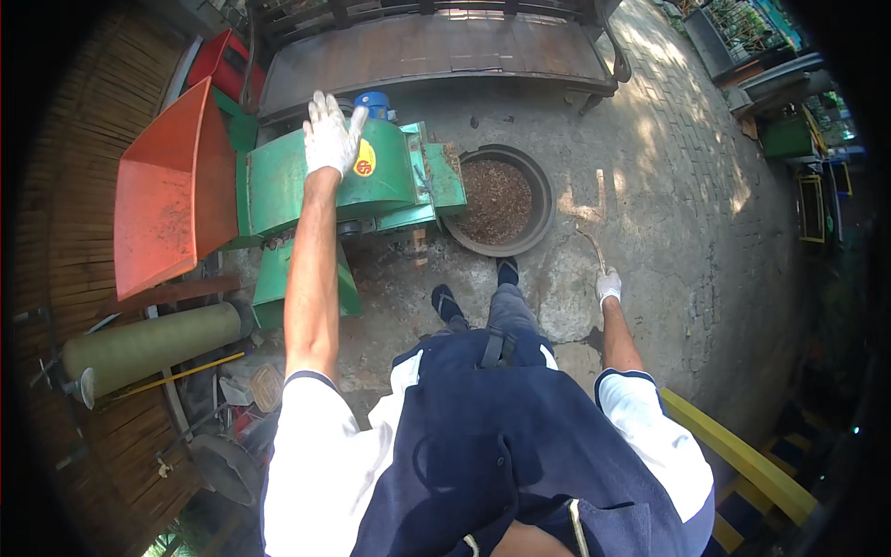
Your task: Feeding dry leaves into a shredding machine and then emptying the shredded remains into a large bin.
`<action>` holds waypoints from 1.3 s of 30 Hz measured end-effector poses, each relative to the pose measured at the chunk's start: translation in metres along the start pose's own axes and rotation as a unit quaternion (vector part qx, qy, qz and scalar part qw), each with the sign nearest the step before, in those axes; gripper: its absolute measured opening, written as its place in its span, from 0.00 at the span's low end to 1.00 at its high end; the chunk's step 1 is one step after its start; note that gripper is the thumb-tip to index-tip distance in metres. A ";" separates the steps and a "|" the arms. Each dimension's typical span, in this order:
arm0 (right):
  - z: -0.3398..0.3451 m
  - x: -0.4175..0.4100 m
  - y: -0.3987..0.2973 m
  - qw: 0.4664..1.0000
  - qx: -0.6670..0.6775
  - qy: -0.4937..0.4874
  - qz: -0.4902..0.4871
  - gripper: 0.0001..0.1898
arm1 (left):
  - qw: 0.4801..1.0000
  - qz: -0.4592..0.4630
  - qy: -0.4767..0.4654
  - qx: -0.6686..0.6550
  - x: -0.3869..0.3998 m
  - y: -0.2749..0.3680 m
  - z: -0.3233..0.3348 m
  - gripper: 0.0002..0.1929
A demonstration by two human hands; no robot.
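Note:
My left hand (333,139), in a white glove, lies flat with fingers apart over the green metal housing (278,181) of a shredding machine, beside its yellow sticker; whether it presses on the metal I cannot tell. An orange hopper (160,202) flares from the machine's left end, and a blue motor (373,104) shows behind it. Under the outlet at the right end stands a round black tub (546,202) holding brown shredded material (495,202). My right hand (608,285), gloved too, is closed on a thin stick (589,240) low on the right, away from the tub.
A wooden bench (431,52) stands behind the machine. At left are a rolled greenish cylinder (156,344), a yellow rod (184,374) and a dark bucket (226,466) by a bamboo wall. A yellow rail (738,452) runs at lower right. My feet are just before the tub.

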State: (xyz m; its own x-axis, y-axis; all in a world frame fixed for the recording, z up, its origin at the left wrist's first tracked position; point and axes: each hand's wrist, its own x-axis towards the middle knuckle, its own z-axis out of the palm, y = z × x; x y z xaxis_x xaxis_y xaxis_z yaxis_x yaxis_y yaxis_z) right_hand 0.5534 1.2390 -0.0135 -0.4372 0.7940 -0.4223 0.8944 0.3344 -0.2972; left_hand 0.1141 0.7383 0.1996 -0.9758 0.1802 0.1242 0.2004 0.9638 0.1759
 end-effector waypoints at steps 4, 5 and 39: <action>0.004 -0.034 0.001 0.998 0.039 0.032 -0.046 0.19 | 0.932 0.129 0.337 0.028 0.051 -0.002 -0.143 0.46; 0.003 -0.044 0.002 0.997 0.040 0.033 -0.054 0.19 | 0.915 0.154 0.372 -0.002 0.059 -0.007 -0.182 0.47; 0.224 -0.572 0.534 0.895 0.199 0.101 0.386 0.23 | 0.939 0.341 -0.005 -0.041 -0.332 -0.004 -0.140 0.41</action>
State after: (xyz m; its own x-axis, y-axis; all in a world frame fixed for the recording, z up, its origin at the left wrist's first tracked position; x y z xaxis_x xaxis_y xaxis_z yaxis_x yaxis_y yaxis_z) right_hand 1.2595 0.8497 -0.1224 0.3588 0.7998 -0.4812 0.8003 -0.5289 -0.2823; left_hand 0.4495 0.6469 0.2942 -0.6181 0.7529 0.2261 0.7852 0.6049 0.1324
